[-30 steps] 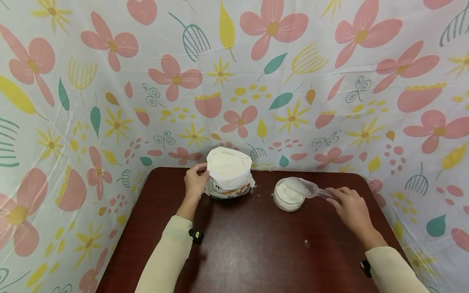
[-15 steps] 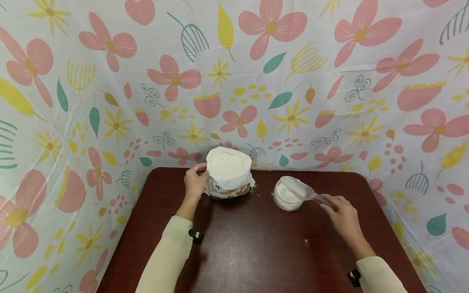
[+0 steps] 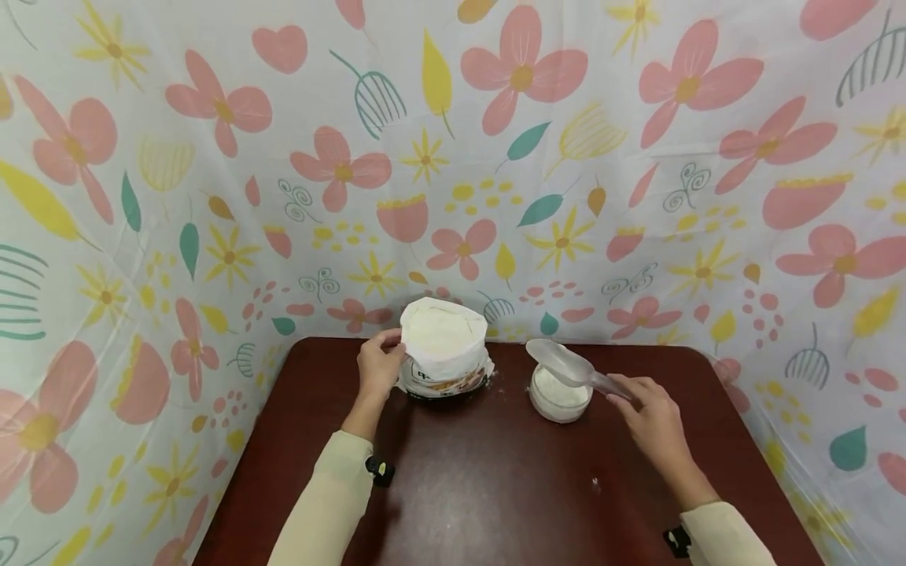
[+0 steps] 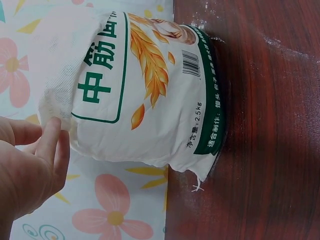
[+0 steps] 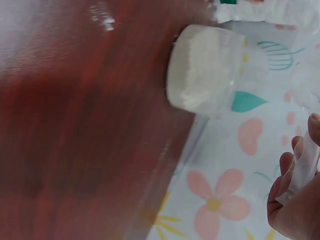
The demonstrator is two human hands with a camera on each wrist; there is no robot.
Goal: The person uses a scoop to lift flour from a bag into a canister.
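My left hand pinches the rolled-down rim of an open bag of flour at the back of the table. In the left wrist view the bag stands upright, with green lettering and wheat ears, and the thumb and fingers are at its rim. My right hand grips the handle of a clear plastic scoop. The scoop's bowl hangs above a clear round container holding white flour. In the right wrist view the container shows from the side, and the scoop's head is faint.
Everything stands on a dark red-brown table. Flour specks lie between bag and container, with a small white smudge nearer the front. A floral cloth hangs behind the table and along its sides.
My right hand has moved left and lifted the scoop from the flour, its head now over the container's far left rim. The left hand keeps its hold on the bag.
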